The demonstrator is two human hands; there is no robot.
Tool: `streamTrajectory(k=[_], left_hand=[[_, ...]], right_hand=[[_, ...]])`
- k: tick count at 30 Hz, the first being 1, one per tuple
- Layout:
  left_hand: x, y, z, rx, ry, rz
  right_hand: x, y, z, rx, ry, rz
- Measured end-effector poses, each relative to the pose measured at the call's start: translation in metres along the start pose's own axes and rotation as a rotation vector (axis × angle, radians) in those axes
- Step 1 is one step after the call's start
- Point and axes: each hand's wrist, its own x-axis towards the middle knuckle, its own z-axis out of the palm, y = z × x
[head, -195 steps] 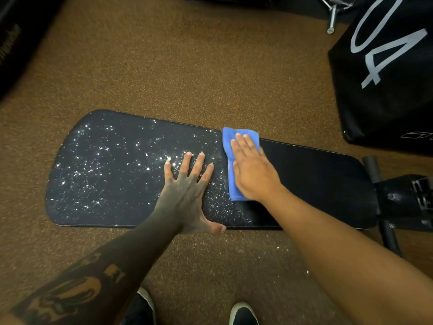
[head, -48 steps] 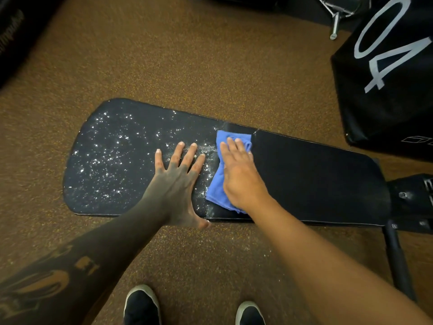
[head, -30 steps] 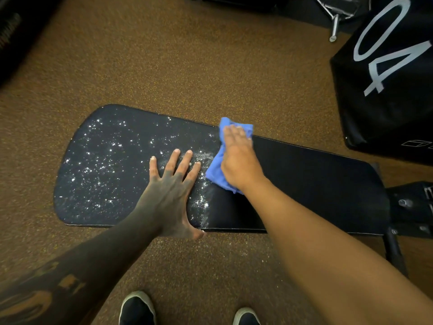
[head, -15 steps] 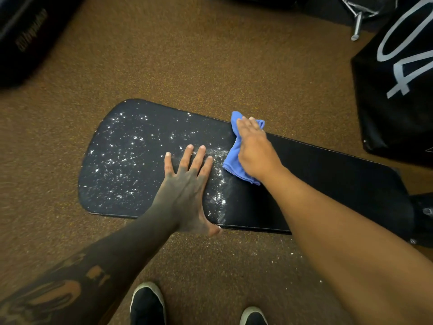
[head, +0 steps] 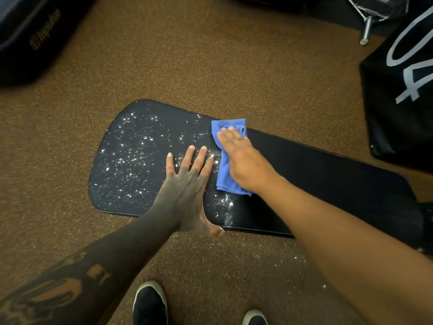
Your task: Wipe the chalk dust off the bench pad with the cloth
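Note:
A long black bench pad [head: 328, 179] lies across the view. White chalk dust [head: 133, 158] speckles its left half, and the right half looks dark and clean. A blue cloth [head: 223, 177] lies flat near the middle of the pad, and my right hand [head: 243, 160] presses down on it with fingers pointing to the far edge. My left hand [head: 187, 184] rests flat on the dusty part just left of the cloth, fingers spread, holding nothing. A small patch of chalk sits near the front edge below the cloth.
Brown speckled floor [head: 210, 55] surrounds the bench. A black bag with white numerals [head: 403, 78] stands at the right, a dark padded item [head: 30, 36] at the top left, a metal leg [head: 365, 31] at the top right. My shoes [head: 150, 303] are at the bottom.
My right hand has slid the cloth back along the pad toward me and spread it flatter, after reaching the far edge. My left hand stays planted on the pad.

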Motion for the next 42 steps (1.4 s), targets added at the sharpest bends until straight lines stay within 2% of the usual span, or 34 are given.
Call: streamTrajectory(k=[2, 5, 6, 9, 11, 16, 19, 22, 23, 26, 27, 31, 32, 33, 35, 37, 40, 42], left_hand=[[0.000, -0.001, 0.000, -0.006, 0.015, -0.007], [-0.001, -0.002, 0.001, -0.012, 0.013, -0.004], [-0.001, -0.002, 0.001, -0.015, 0.011, -0.003], [-0.001, -0.002, 0.001, -0.022, 0.009, 0.000], [-0.002, -0.002, 0.000, -0.024, 0.011, 0.001], [-0.003, -0.002, 0.000, -0.032, 0.020, -0.006], [-0.002, -0.002, 0.002, -0.026, 0.016, -0.004], [-0.002, -0.003, 0.002, -0.026, 0.026, -0.005], [-0.002, -0.003, 0.002, -0.028, 0.025, -0.003], [-0.003, -0.002, 0.001, -0.035, 0.024, 0.001], [-0.003, -0.002, 0.001, -0.031, 0.024, -0.001], [-0.002, -0.005, 0.002, 0.008, 0.014, 0.013], [-0.003, -0.007, 0.002, 0.015, 0.015, 0.020], [-0.003, -0.011, 0.002, 0.021, 0.019, 0.029], [-0.003, -0.018, 0.000, 0.021, 0.020, 0.055], [-0.003, -0.026, -0.001, 0.025, 0.011, 0.085], [-0.002, -0.031, -0.002, 0.060, 0.004, 0.115], [-0.002, -0.033, -0.002, 0.061, 0.014, 0.121]], right_hand=[[-0.003, 0.014, -0.006, -0.020, 0.014, 0.016], [0.025, 0.016, -0.013, -0.020, 0.060, 0.211], [0.034, 0.006, -0.013, -0.013, 0.067, 0.226], [0.032, -0.012, -0.007, 0.012, -0.002, 0.065], [0.015, 0.002, -0.008, 0.002, -0.025, -0.047], [0.039, 0.017, -0.018, -0.053, 0.013, 0.185], [0.035, -0.011, -0.008, -0.003, -0.037, 0.054], [-0.002, 0.000, -0.006, -0.007, -0.039, -0.088], [-0.006, 0.009, -0.010, -0.016, -0.011, -0.070], [0.005, 0.024, -0.018, -0.010, 0.050, 0.164], [0.008, 0.019, -0.015, 0.003, 0.053, 0.188], [-0.027, -0.012, 0.005, -0.002, -0.032, -0.081], [-0.040, -0.008, 0.005, -0.020, -0.046, -0.096], [-0.047, 0.000, 0.003, -0.018, -0.022, -0.057], [-0.051, 0.013, 0.000, 0.015, 0.097, 0.151], [-0.052, -0.002, 0.008, 0.041, 0.170, 0.303], [-0.068, -0.046, 0.031, 0.067, 0.146, 0.222], [-0.078, -0.050, 0.035, 0.085, 0.162, 0.208]])
